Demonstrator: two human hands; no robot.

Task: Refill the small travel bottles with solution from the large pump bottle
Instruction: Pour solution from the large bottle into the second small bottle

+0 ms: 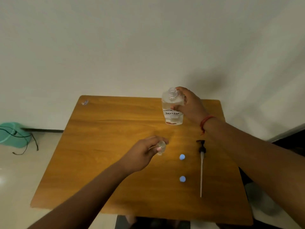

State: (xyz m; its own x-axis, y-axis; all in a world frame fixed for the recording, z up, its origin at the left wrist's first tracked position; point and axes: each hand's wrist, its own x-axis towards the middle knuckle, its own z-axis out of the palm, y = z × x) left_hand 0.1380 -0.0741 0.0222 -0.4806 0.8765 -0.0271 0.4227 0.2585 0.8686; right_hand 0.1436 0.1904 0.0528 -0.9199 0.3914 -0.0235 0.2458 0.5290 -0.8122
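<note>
Two hands busy: right hand (188,103) fingers wrapped round open large bottle (172,107) above far table (102,162) edge; left hand (145,152) fingers pinch small bottle (160,147) mid-table. Two blue caps (182,157), pump (201,162) lie right. Wood-grain top, cream wall, teal bin (14,133) with cable on floor left.

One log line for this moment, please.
left hand: holds small bottle | right hand: holds large bottle, pump off | pump, two blue caps: on table

large bottle (172,111): clear, uncapped, upright | travel bottle (161,147): clear, small, held
</note>
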